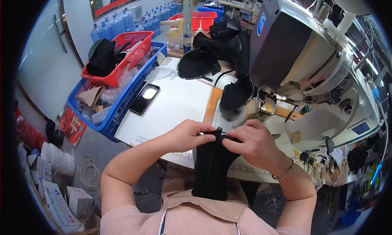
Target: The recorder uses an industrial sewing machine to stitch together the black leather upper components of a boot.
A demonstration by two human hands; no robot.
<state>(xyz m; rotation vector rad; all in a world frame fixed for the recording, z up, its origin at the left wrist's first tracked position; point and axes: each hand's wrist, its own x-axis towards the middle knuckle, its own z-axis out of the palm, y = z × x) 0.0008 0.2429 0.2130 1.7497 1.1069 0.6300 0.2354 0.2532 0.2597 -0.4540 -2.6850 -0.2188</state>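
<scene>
A black fabric boot upper hangs over the table's front edge against my lap. My left hand pinches its top edge between thumb and fingers. Just to the right, my right hand grips the same edge with bent fingers. A small shiny metal piece shows at the edge between my hands; its kind is too small to tell. Beyond my hands, another black boot upper lies beside the sewing machine's needle area. More black boot pieces are heaped behind it.
The big sewing machine stands at the right over the white table. A phone lies on the table's left. A blue basket and a red basket flank it. Ruler tape runs along the front edge.
</scene>
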